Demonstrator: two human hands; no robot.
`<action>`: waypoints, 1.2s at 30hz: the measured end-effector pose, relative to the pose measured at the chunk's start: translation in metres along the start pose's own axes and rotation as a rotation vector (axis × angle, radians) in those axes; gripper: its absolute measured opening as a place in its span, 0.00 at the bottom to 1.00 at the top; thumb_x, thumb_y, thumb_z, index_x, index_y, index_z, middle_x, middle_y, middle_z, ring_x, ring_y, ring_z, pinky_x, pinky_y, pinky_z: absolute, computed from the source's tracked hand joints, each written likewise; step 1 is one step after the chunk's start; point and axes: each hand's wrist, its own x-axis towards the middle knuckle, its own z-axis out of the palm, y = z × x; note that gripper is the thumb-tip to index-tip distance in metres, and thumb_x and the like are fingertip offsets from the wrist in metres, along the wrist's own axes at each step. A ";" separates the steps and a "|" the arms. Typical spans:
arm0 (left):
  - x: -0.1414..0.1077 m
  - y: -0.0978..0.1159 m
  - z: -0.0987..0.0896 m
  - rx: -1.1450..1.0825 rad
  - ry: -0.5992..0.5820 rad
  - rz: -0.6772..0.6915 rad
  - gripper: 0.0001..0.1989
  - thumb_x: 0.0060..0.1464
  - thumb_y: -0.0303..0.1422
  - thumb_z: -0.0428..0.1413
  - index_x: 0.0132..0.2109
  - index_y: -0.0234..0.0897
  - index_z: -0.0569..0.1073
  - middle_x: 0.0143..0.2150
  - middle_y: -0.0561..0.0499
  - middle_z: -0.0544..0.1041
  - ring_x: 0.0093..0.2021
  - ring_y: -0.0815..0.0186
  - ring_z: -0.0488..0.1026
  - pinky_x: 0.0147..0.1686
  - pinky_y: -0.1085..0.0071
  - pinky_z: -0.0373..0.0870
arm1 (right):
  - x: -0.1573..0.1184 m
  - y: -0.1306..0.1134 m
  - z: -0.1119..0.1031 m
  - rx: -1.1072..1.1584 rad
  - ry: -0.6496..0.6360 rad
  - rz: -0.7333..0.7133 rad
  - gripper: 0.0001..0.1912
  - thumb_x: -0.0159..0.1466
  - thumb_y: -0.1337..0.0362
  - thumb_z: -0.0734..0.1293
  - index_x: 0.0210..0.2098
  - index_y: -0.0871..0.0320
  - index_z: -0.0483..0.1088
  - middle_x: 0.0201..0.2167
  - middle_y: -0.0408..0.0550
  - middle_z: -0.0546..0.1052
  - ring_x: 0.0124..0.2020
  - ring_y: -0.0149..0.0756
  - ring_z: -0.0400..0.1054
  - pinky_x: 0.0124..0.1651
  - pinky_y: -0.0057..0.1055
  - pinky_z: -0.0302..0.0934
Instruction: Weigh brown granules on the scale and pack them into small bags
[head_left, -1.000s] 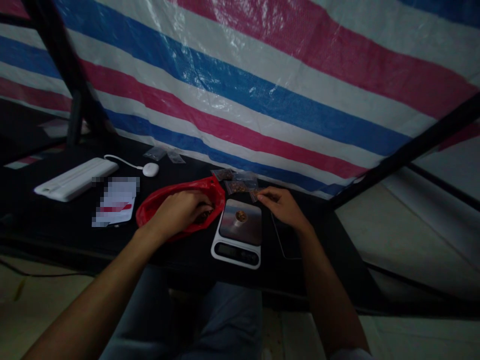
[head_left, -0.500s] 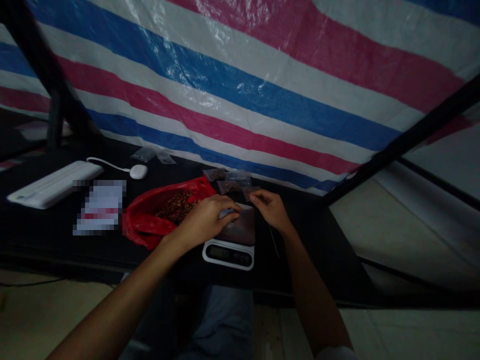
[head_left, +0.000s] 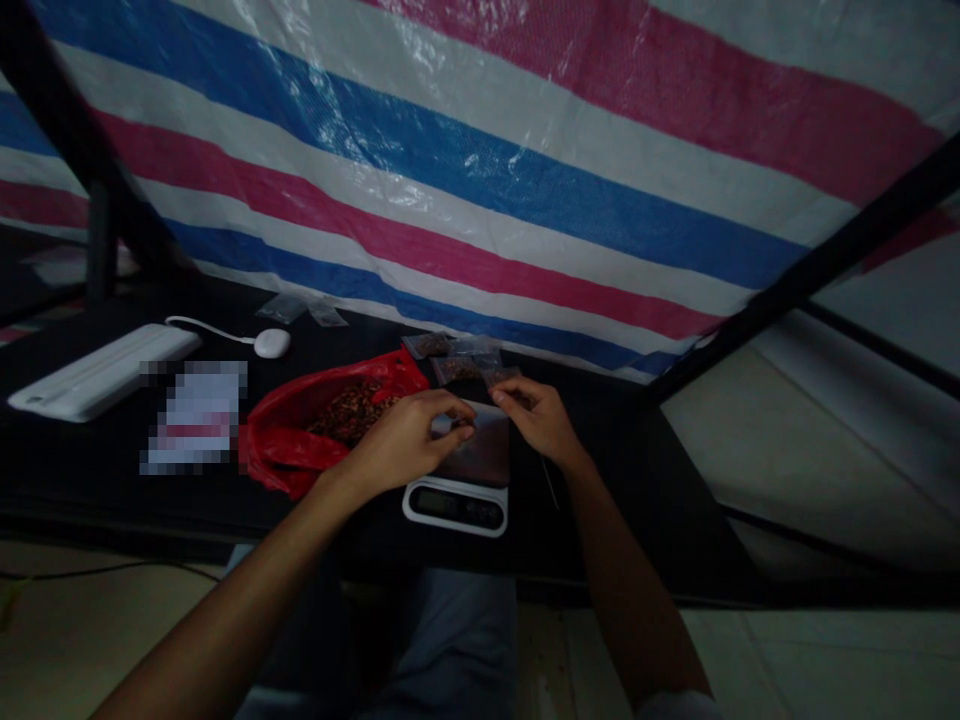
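My left hand is over the left side of a white kitchen scale, thumb and fingers closed on a small clear plastic bag, mostly hidden by the fingers. My right hand is at the scale's back right corner, its thumb and forefinger pinched together; what they hold, if anything, is too small to make out. Just beyond these fingertips lie several small clear bags with brown bits inside. Left of the scale an open red plastic bag holds a heap of brown dried pieces.
On the black table at left lie a long white device, a round white piece on a cable and a blurred-out card. Flat clear bags lie behind. A striped plastic sheet hangs along the back.
My left hand's fingertips have shifted slightly over the scale, and a little more of the clear bag shows between them. My right hand has barely moved. The whole view has shifted slightly.
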 end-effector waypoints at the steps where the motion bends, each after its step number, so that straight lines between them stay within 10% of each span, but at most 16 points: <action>1: 0.000 0.000 0.000 -0.010 0.007 -0.006 0.08 0.62 0.33 0.57 0.46 0.39 0.80 0.46 0.50 0.83 0.45 0.62 0.79 0.46 0.68 0.71 | 0.000 0.000 0.000 0.005 -0.004 0.002 0.11 0.65 0.58 0.69 0.37 0.57 0.80 0.36 0.49 0.82 0.35 0.38 0.74 0.38 0.33 0.65; 19: -0.003 -0.005 -0.006 -0.141 0.047 -0.047 0.12 0.66 0.37 0.53 0.50 0.39 0.77 0.47 0.49 0.84 0.49 0.61 0.80 0.51 0.67 0.72 | 0.007 0.017 -0.013 -0.027 0.170 0.075 0.13 0.64 0.57 0.68 0.40 0.58 0.80 0.38 0.51 0.84 0.38 0.42 0.77 0.42 0.36 0.69; 30: -0.027 -0.016 -0.023 -0.108 0.045 -0.054 0.12 0.67 0.36 0.51 0.48 0.40 0.79 0.48 0.48 0.82 0.49 0.61 0.79 0.51 0.66 0.72 | 0.105 0.043 0.006 -0.343 0.047 0.198 0.04 0.58 0.66 0.73 0.27 0.58 0.78 0.29 0.50 0.83 0.34 0.42 0.77 0.44 0.35 0.68; 36: -0.036 -0.022 -0.036 -0.069 0.095 -0.038 0.13 0.68 0.38 0.51 0.48 0.41 0.79 0.47 0.48 0.82 0.48 0.60 0.79 0.51 0.65 0.73 | 0.110 0.027 0.004 -0.382 0.100 0.148 0.04 0.56 0.69 0.71 0.24 0.57 0.76 0.28 0.47 0.80 0.32 0.39 0.73 0.43 0.35 0.65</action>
